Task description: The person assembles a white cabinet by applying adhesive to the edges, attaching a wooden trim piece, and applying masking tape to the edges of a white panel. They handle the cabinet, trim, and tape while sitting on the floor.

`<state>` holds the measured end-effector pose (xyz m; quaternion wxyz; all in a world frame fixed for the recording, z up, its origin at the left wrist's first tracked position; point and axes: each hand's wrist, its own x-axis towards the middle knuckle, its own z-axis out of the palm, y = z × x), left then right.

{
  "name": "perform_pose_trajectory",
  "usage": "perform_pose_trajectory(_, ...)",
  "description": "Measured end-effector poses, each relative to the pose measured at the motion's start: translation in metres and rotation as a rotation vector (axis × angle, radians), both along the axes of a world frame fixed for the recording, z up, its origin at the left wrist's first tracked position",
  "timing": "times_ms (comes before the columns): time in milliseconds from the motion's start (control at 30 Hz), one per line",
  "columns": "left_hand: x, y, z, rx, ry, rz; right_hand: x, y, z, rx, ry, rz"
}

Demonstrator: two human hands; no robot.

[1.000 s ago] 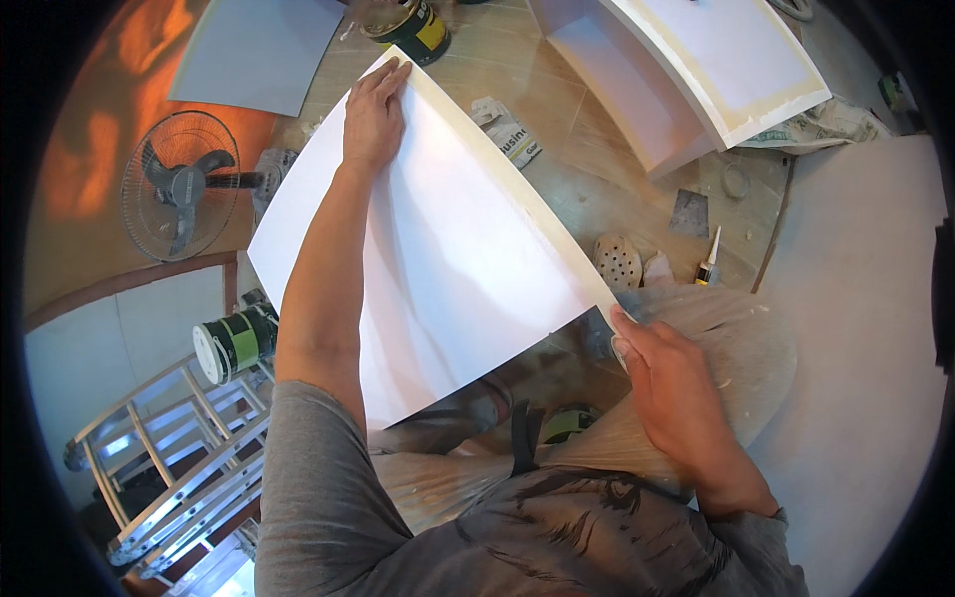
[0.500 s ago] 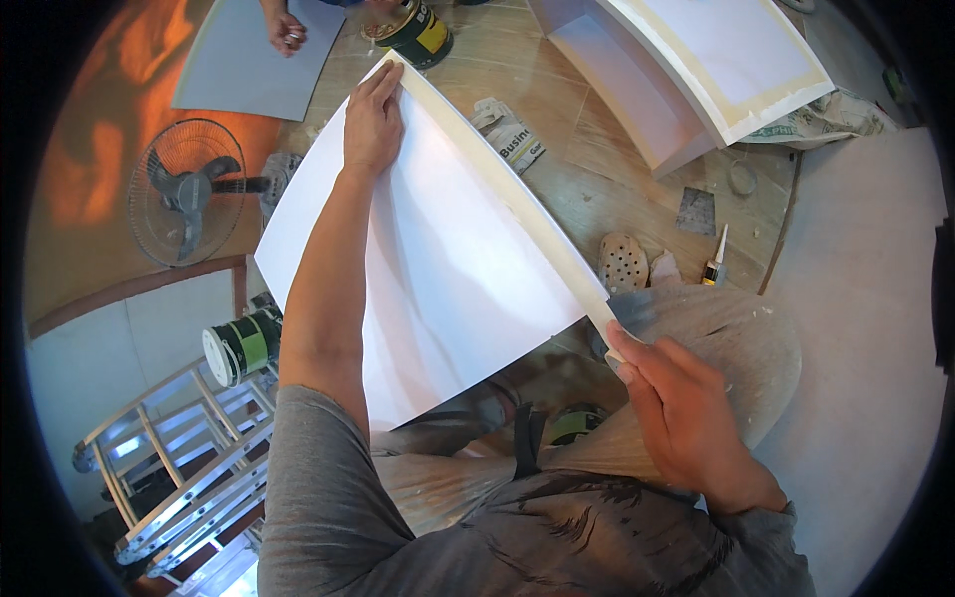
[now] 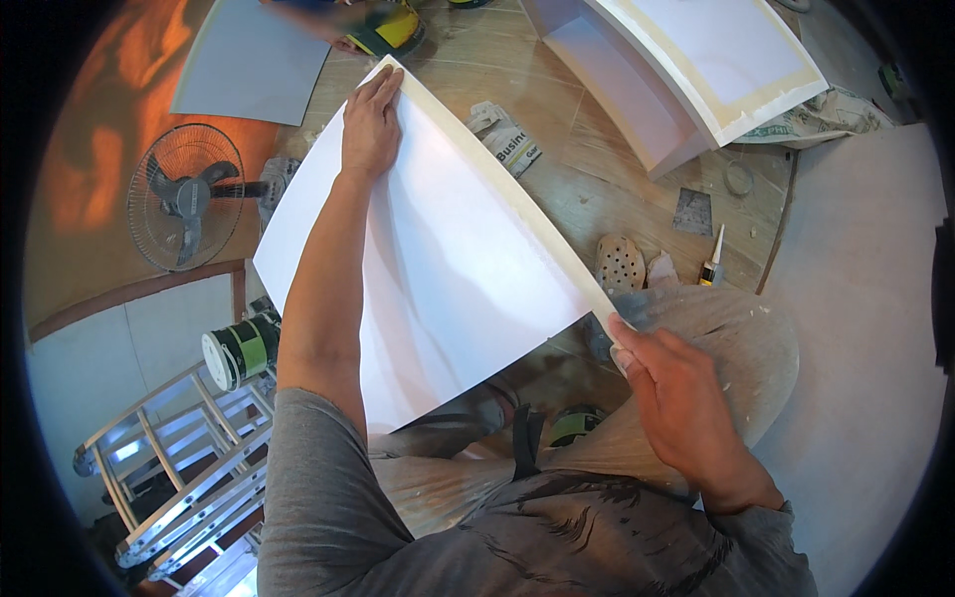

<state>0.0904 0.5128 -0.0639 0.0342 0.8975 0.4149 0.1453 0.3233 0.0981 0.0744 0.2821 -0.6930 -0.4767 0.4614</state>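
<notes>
A large white panel (image 3: 468,289) lies slanted across my lap. Along its right edge runs a strip of cream masking tape (image 3: 497,179), stretched from the far corner past the near right corner. My left hand (image 3: 372,124) lies flat at the far corner, its fingertips on the tape's end. At the near right corner my right hand (image 3: 681,393) pinches the other end of the tape between thumb and fingers. Whether a tape roll sits inside that hand is hidden.
A co-worker's blurred hand is by a tilted paint can (image 3: 393,35). A curved white piece with taped borders (image 3: 711,114) stands far right. A fan (image 3: 189,199), a ladder (image 3: 189,468), a paint bucket (image 3: 239,353), a clog (image 3: 620,264) and a sealant tube (image 3: 712,261) lie around.
The tape strip has shifted outward onto the panel's right edge, covering the white margin seen before. My hands have barely moved. The co-worker's hand has moved right to the paint can, now tilted.
</notes>
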Motion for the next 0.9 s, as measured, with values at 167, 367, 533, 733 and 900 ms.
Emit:
perform_pose_trajectory(167,0.0011,-0.0013,0.0021,-0.018,-0.012,0.011,-0.0029,0.0002,-0.0029,-0.025,0.011,0.071)
perform_pose_trajectory(367,0.0024,-0.0015,0.0034,-0.033,-0.059,0.006,-0.0042,0.0012,-0.0046,-0.046,-0.015,0.108)
perform_pose_trajectory(533,0.0016,-0.001,0.0014,0.005,-0.036,-0.01,-0.005,0.0017,-0.0051,-0.053,-0.047,0.086)
perform_pose_trajectory(733,0.0006,-0.0005,-0.0003,0.006,-0.043,-0.009,-0.0046,0.0017,-0.004,-0.046,-0.037,0.082)
perform_pose_trajectory(900,0.0011,-0.0013,-0.0011,0.023,-0.054,-0.013,-0.0031,0.0014,-0.0022,-0.048,-0.046,0.102)
